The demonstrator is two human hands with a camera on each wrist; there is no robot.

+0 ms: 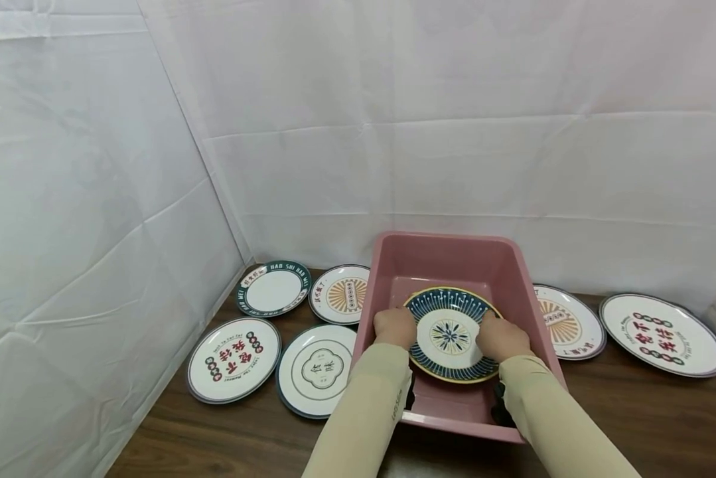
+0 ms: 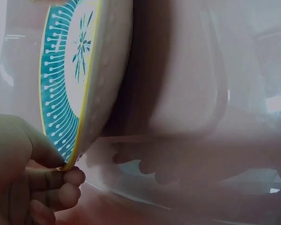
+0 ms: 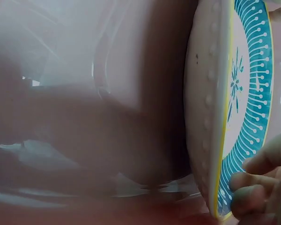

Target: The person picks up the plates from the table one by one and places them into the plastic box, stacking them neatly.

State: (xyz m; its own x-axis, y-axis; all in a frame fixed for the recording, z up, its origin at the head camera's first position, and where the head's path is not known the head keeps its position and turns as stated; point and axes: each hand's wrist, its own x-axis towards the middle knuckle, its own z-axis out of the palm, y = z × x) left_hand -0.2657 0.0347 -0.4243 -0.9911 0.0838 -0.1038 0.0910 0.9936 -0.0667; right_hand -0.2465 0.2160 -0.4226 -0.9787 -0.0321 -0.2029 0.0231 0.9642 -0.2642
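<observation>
A round plate (image 1: pixel 450 335) with a blue patterned border, yellow rim and flower centre is inside a pink plastic basin (image 1: pixel 447 420). My left hand (image 1: pixel 395 327) pinches its left edge; the left wrist view shows the thumb (image 2: pixel 44 150) on the patterned face and curled fingers (image 2: pixel 68 194) at the rim. On the opposite edge, my right hand (image 1: pixel 503 337) grips the plate, its fingers (image 3: pixel 249 199) overlapping the patterned border in the right wrist view. The plate's pale underside (image 3: pixel 203 93) faces the basin's glossy bottom. Whether it touches the bottom I cannot tell.
Left of the basin lie a green-rimmed plate (image 1: pixel 274 287), a sunburst plate (image 1: pixel 341 294), a red-lettered plate (image 1: pixel 234 360) and a plate with a central emblem (image 1: pixel 318 370). On the right are another sunburst plate (image 1: pixel 569 322) and red-lettered plate (image 1: pixel 663 334). White cloth (image 1: pixel 453 133) hangs behind.
</observation>
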